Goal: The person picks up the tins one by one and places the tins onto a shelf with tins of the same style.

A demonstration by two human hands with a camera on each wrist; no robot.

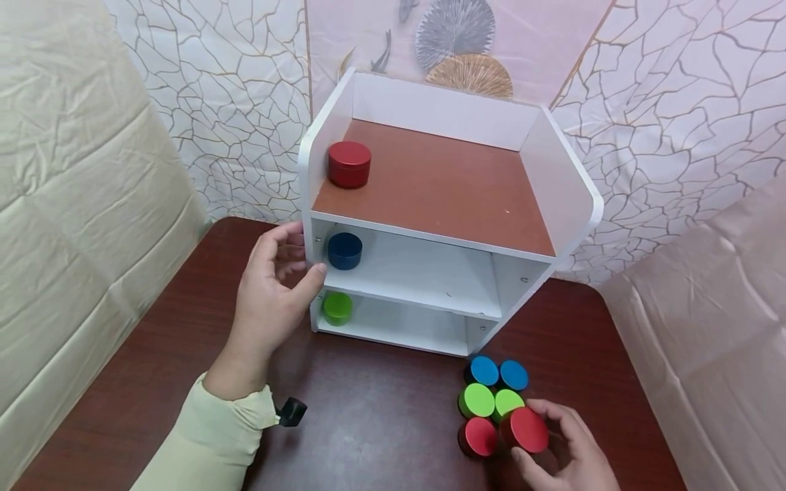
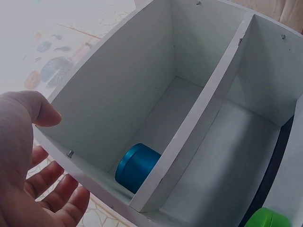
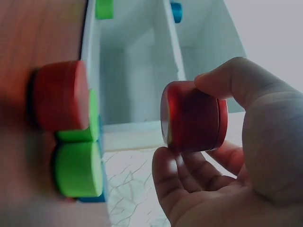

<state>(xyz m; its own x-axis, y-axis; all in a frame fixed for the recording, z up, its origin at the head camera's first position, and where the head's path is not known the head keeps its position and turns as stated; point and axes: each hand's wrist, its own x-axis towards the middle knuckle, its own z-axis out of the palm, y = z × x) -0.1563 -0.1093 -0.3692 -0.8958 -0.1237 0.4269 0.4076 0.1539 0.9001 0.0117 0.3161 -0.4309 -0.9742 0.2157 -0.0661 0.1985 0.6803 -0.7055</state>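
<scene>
My left hand point(image 1: 273, 286) is at the left side panel of a small white shelf unit point(image 1: 399, 235). Its fingertips line up along the panel's outer side, while the thumb lies across the front edge; the fingers look relaxed. In my right hand point(image 1: 571, 450) a round red tin point(image 1: 529, 429) is pinched between thumb and fingers, above the table at the right. Beside it stand another red tin point(image 1: 478, 437), two green tins point(image 1: 476, 400) and two blue tins point(image 1: 484, 371), grouped in pairs.
On the unit's brown top sits a red tin point(image 1: 349, 164). A blue tin point(image 1: 345, 251) occupies the middle shelf's left end, with a green tin point(image 1: 338, 309) below it. Dark table point(image 1: 368, 416) underneath; fabric-covered walls point(image 1: 67, 170) surround it. A black object point(image 1: 291, 412) hangs at the left cuff.
</scene>
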